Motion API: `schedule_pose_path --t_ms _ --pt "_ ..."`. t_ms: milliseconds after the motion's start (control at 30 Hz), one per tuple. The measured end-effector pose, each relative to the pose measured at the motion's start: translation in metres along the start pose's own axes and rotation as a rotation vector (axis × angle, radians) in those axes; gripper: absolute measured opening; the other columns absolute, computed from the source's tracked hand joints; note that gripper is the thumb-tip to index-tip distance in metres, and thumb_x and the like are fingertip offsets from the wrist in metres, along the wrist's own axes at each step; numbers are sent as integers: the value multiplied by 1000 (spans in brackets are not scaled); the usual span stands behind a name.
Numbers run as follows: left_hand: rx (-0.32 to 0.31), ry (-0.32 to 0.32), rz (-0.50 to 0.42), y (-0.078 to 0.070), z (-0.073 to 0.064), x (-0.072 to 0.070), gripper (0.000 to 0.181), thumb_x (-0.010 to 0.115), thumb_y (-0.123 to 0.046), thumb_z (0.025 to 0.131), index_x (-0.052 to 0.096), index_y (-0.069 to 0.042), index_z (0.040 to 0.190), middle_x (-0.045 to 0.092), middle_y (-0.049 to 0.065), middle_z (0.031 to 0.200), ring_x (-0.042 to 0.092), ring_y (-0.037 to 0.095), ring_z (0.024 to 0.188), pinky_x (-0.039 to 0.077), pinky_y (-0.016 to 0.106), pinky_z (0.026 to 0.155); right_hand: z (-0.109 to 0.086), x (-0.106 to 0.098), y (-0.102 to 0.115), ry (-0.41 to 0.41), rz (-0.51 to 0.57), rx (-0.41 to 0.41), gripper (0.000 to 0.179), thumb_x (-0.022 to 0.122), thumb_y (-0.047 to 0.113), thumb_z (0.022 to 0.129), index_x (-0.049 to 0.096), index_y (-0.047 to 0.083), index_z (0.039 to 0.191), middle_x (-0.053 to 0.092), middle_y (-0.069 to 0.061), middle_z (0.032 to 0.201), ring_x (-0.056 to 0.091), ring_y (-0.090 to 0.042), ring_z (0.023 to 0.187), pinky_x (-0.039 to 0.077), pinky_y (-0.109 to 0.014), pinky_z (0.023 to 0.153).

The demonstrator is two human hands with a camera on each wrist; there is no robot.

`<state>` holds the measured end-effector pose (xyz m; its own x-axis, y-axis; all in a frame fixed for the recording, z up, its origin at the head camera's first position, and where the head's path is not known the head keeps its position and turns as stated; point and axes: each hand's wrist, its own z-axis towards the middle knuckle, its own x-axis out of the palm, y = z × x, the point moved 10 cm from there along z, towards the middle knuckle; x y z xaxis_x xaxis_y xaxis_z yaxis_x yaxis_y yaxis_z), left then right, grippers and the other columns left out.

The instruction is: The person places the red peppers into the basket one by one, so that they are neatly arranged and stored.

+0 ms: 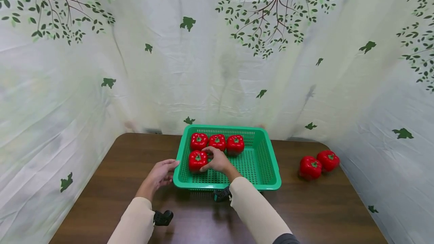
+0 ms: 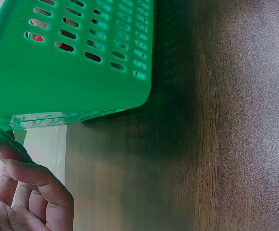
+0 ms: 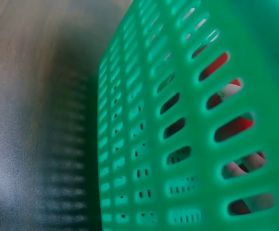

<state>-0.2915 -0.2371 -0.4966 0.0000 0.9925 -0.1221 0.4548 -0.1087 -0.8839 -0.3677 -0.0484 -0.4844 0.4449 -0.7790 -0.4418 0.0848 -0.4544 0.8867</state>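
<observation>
A green plastic basket (image 1: 268,161) stands on the table with several red bell peppers inside. Three of them, such as the right one (image 1: 235,145), form a row along the back left. In front of that row sits another bell pepper (image 1: 197,161), which my right hand (image 1: 218,160) grips from its right side with thumb and fingers. My left hand (image 1: 162,174) pinches the basket's left rim between thumb and fingers, as the left wrist view also shows at the basket corner (image 2: 72,91). In the right wrist view the basket wall (image 3: 187,110) mostly hides the right hand; fingertips and red show through its slots.
Two more red bell peppers, a nearer one (image 1: 310,168) and a farther one (image 1: 328,160), lie side by side on the brown table (image 1: 193,221) right of the basket. A pale leaf-patterned curtain (image 1: 210,67) hangs behind and along both sides.
</observation>
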Motion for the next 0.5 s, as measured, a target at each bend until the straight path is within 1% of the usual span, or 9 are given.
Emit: schedule_pose_path --t_ms 200,500 --pt "6 8 10 -1 1 2 49 58 -39 95 54 -2 128 60 14 112 61 20 75 51 29 68 -3 -1 2 25 -14 -23 70 84 9 73 52 13 134 53 -10 135 50 -35 122 53 -40 86" --pt "9 4 20 -1 0 1 52 58 -39 96 52 -1 131 59 15 113 61 20 75 51 29 68 -8 -7 9 51 35 -57 68 83 10 76 50 11 136 52 -11 135 48 -38 124 53 -41 87"
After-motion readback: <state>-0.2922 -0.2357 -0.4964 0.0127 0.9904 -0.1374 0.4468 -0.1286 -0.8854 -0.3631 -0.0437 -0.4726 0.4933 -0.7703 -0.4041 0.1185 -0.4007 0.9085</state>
